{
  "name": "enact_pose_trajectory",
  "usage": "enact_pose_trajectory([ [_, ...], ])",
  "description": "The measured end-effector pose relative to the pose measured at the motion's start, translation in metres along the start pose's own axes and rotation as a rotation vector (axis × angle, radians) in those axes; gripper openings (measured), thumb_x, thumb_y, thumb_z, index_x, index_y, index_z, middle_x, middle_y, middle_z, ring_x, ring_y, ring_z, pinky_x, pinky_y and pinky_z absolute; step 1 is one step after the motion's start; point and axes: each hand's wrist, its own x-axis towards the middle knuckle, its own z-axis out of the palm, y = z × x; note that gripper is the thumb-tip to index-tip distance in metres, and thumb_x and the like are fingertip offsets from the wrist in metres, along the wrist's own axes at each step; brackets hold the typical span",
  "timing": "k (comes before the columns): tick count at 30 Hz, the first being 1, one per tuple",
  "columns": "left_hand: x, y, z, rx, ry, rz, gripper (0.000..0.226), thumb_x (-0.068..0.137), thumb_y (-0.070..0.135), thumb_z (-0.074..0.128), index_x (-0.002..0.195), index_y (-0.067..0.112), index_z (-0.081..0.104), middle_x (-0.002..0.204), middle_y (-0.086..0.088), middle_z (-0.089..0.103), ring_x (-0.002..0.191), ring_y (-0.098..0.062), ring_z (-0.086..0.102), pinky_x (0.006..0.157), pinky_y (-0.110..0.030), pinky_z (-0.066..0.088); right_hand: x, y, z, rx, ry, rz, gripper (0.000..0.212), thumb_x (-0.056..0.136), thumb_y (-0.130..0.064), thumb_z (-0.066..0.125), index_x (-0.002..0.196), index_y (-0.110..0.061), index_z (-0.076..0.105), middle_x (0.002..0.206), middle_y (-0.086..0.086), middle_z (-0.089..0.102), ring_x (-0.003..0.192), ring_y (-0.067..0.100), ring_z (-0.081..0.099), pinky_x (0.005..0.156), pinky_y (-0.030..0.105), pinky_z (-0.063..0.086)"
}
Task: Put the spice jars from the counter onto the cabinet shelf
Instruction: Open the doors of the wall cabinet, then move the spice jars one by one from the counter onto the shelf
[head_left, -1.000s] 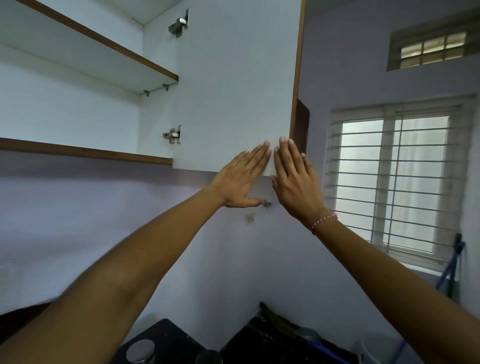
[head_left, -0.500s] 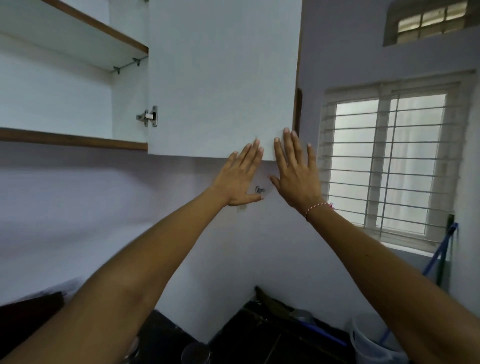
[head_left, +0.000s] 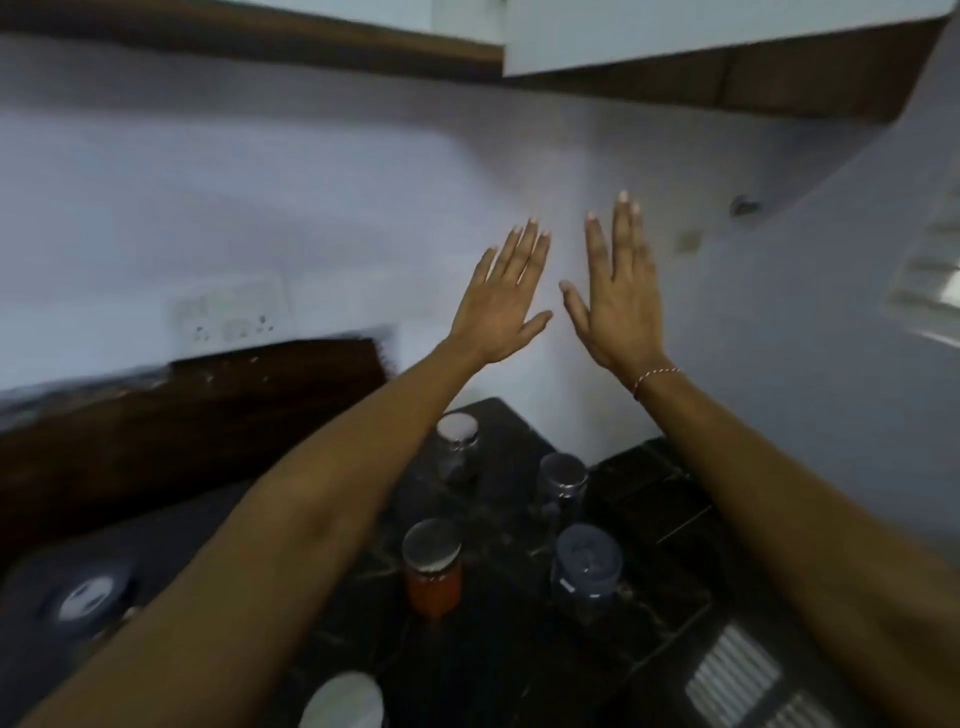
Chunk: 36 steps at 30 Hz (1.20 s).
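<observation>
Above the counter (head_left: 509, 649) | left hand (head_left: 501, 306) flat, fingers straight, empty | right hand (head_left: 621, 301) likewise, empty

Counter (head_left: 519, 675): dark, glossy, veined stone. Jars: clear glass or plastic, cannot tell which; one (head_left: 457, 449) with bright metal lid, one (head_left: 432, 569) with dull lid. Cabinet door (head_left: 675, 31): smooth matt white, wood-brown underside. Wall (head_left: 311, 182): matt paint.
</observation>
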Motion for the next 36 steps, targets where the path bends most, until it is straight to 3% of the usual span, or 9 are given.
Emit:
enact_pose_trajectory([
  [4, -0.090, -0.034, 0.030, -0.044, -0.081, -0.160, 0.079, 0.092, 0.053, 0.032, 0.148, 0.010, -0.004, 0.158, -0.013, -0.004, 0.146, -0.028, -0.003, 0.117, -0.041, 0.003, -0.056, -0.056, 0.054, 0.181, -0.161, -0.013, 0.070, 0.092, -0.049, 0.036, 0.148, -0.013, 0.015, 0.156, 0.018, 0.011, 0.144, 0.034, 0.010, 0.115, 0.042, 0.008],
  [8, -0.188, -0.038, 0.064, -0.146, -0.197, -0.305, 0.079, 0.093, 0.049, 0.036, 0.147, 0.009, -0.006, 0.157, -0.014, -0.006, 0.146, -0.026, -0.004, 0.118, -0.041, 0.005, -0.125, -0.107, 0.090, 0.364, -0.311, -0.062, 0.070, 0.091, -0.039, 0.049, 0.148, -0.011, 0.017, 0.155, 0.020, 0.011, 0.144, 0.032, 0.007, 0.116, 0.046, 0.018],
  [12, -0.259, -0.027, 0.092, -0.199, -0.379, -0.350, 0.078, 0.093, 0.049, 0.033, 0.144, 0.014, -0.015, 0.156, -0.010, -0.014, 0.144, -0.019, -0.014, 0.118, -0.039, -0.002, -0.199, -0.129, 0.110, 0.471, -0.490, -0.116, 0.072, 0.090, -0.044, 0.042, 0.148, -0.010, 0.015, 0.156, 0.020, 0.010, 0.144, 0.029, 0.005, 0.117, 0.042, 0.016],
  [16, -0.300, -0.016, 0.111, -0.210, -0.574, -0.260, 0.090, 0.088, 0.045, 0.045, 0.144, 0.013, -0.017, 0.155, -0.008, -0.018, 0.145, -0.022, -0.012, 0.115, -0.035, -0.007, -0.251, -0.129, 0.126, 0.560, -0.734, -0.066, 0.087, 0.082, -0.048, 0.058, 0.148, -0.013, 0.014, 0.158, 0.014, 0.003, 0.146, 0.027, 0.004, 0.115, 0.037, 0.015],
  [20, -0.308, -0.010, 0.123, -0.297, -0.691, -0.333, 0.090, 0.089, 0.039, 0.051, 0.146, 0.008, -0.010, 0.158, -0.011, -0.009, 0.146, -0.022, -0.004, 0.117, -0.037, -0.004, -0.265, -0.130, 0.144, 0.633, -0.921, 0.076, 0.090, 0.083, -0.044, 0.060, 0.149, -0.015, 0.006, 0.158, 0.009, -0.005, 0.146, 0.026, 0.004, 0.112, 0.039, 0.027],
  [22, -0.304, -0.007, 0.125, -0.429, -0.727, -0.411, 0.086, 0.090, 0.032, 0.052, 0.147, 0.009, -0.008, 0.158, -0.010, -0.007, 0.146, -0.023, 0.007, 0.118, -0.038, 0.006, -0.265, -0.132, 0.151, 0.623, -0.963, 0.111, 0.088, 0.084, -0.039, 0.061, 0.149, -0.015, 0.007, 0.158, 0.009, -0.004, 0.145, 0.027, 0.009, 0.110, 0.041, 0.031],
  [26, -0.298, -0.005, 0.125, -0.661, -0.715, -0.559, 0.088, 0.088, 0.016, 0.055, 0.147, 0.013, -0.010, 0.158, -0.006, -0.011, 0.137, -0.027, 0.033, 0.108, -0.038, 0.037, -0.264, -0.137, 0.163, 0.603, -0.949, 0.175, 0.086, 0.080, -0.035, 0.066, 0.147, -0.020, 0.014, 0.154, 0.009, 0.010, 0.138, 0.030, 0.027, 0.103, 0.042, 0.039],
  [31, -0.295, -0.010, 0.124, -0.892, -0.621, -0.671, 0.096, 0.081, 0.016, 0.066, 0.149, 0.012, -0.001, 0.158, -0.009, 0.008, 0.143, -0.024, 0.020, 0.116, -0.040, 0.025, -0.250, -0.140, 0.166, 0.680, -0.917, 0.312, 0.090, 0.065, -0.038, 0.078, 0.140, -0.023, 0.030, 0.140, 0.006, 0.033, 0.124, 0.025, 0.045, 0.100, 0.035, 0.041],
  [36, -0.287, -0.030, 0.118, -0.949, -0.477, -0.750, 0.102, 0.070, 0.027, 0.078, 0.148, 0.018, 0.013, 0.150, -0.006, 0.026, 0.136, -0.022, 0.031, 0.111, -0.039, 0.033, -0.221, -0.137, 0.153, 0.954, -0.865, 0.438, 0.088, 0.063, -0.024, 0.082, 0.136, -0.024, 0.032, 0.141, 0.002, 0.040, 0.130, 0.018, 0.040, 0.101, 0.027, 0.037],
])
